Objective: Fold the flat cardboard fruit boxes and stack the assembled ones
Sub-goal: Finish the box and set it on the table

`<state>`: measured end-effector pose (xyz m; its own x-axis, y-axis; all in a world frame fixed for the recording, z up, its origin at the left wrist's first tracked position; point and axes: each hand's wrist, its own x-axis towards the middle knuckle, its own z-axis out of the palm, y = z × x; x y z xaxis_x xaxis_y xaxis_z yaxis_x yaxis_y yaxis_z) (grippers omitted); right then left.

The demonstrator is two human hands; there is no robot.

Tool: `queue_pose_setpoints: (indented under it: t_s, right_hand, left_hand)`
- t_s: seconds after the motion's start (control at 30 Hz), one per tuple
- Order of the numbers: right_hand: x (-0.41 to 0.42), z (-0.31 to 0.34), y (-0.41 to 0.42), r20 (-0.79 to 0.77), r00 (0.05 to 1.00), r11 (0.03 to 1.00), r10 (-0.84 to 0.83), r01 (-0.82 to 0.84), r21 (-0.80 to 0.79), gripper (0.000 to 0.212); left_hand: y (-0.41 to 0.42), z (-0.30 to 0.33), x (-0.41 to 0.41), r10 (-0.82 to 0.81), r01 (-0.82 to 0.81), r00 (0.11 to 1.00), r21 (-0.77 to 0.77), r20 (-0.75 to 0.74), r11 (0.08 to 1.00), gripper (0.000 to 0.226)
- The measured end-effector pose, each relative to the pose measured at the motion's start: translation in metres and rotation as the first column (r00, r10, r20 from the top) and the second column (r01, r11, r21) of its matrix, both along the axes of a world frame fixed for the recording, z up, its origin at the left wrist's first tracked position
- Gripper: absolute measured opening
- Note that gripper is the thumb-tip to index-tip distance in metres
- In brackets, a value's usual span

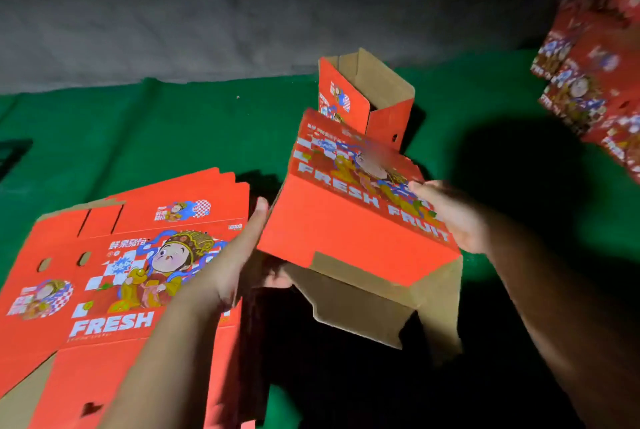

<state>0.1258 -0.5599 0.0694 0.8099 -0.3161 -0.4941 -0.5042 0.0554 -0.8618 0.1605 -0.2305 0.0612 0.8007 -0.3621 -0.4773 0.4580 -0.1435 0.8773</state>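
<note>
A red cardboard fruit box, partly folded and printed "FRESH FRUIT", hangs between my two hands above the green cloth; its brown flaps point down towards me. My left hand lies flat with straight fingers against the box's left side. On the printed right side, my right hand presses with extended fingers. To the left lies a pile of flat red boxes. An assembled box with an open top stands just behind the held one.
A stack of assembled red boxes rises at the far right, blurred. The green cloth covers the work surface, with a grey wall behind it. A dark shadow falls right of the held box.
</note>
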Motion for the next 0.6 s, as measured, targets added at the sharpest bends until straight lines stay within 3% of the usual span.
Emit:
queue_pose_setpoints:
  t_s: [0.03, 0.1, 0.17, 0.23, 0.3, 0.4, 0.5, 0.53, 0.6]
  right_hand:
    - [-0.001, 0.008, -0.005, -0.018, 0.997, 0.996, 0.069, -0.07, -0.048, 0.036]
    - [-0.007, 0.02, -0.018, -0.068, 0.987, 0.989, 0.146, -0.144, 0.03, 0.046]
    - [-0.013, 0.027, -0.035, -0.087, 0.988, 0.989, 0.131, -0.123, 0.084, 0.069]
    - [-0.018, 0.033, -0.048, -0.041, 0.985, 0.978, 0.166, -0.159, 0.134, 0.073]
    - [-0.019, 0.039, -0.054, 0.032, 0.98, 0.961, 0.194, -0.197, 0.193, 0.07]
    - [-0.021, 0.039, -0.05, 0.067, 0.977, 0.966, 0.2, -0.208, 0.154, 0.073]
    - [-0.033, 0.033, -0.03, 0.083, 0.963, 0.96, 0.255, -0.262, 0.096, 0.06]
    - [-0.037, 0.03, -0.023, 0.096, 0.963, 0.962, 0.252, -0.26, 0.084, 0.064]
    - [-0.043, 0.02, -0.014, 0.137, 0.968, 0.977, 0.212, -0.214, 0.001, 0.092]
  left_hand:
    - [-0.009, 0.002, -0.002, -0.019, 0.018, 0.999, -0.043, -0.027, 0.999, 0.076]
    - [-0.019, 0.004, -0.004, 0.008, -0.01, 1.0, -0.13, -0.021, 0.991, 0.083]
    - [-0.014, 0.003, -0.009, 0.084, -0.07, 0.996, -0.275, 0.041, 0.959, 0.071]
    - [-0.006, -0.003, -0.011, 0.187, -0.141, 0.974, -0.309, 0.127, 0.941, 0.066]
    - [-0.002, -0.008, -0.011, 0.226, -0.171, 0.95, -0.245, 0.217, 0.954, 0.078]
    - [-0.004, -0.002, -0.012, 0.129, -0.127, 0.945, -0.028, 0.302, 0.992, 0.089]
    - [-0.013, 0.012, -0.018, -0.034, 0.002, 0.945, 0.1, 0.327, 0.995, 0.103]
    - [-0.017, 0.013, -0.02, -0.109, 0.059, 0.934, 0.154, 0.34, 0.986, 0.112]
    - [-0.025, 0.013, -0.023, -0.249, 0.144, 0.903, 0.301, 0.351, 0.943, 0.132]
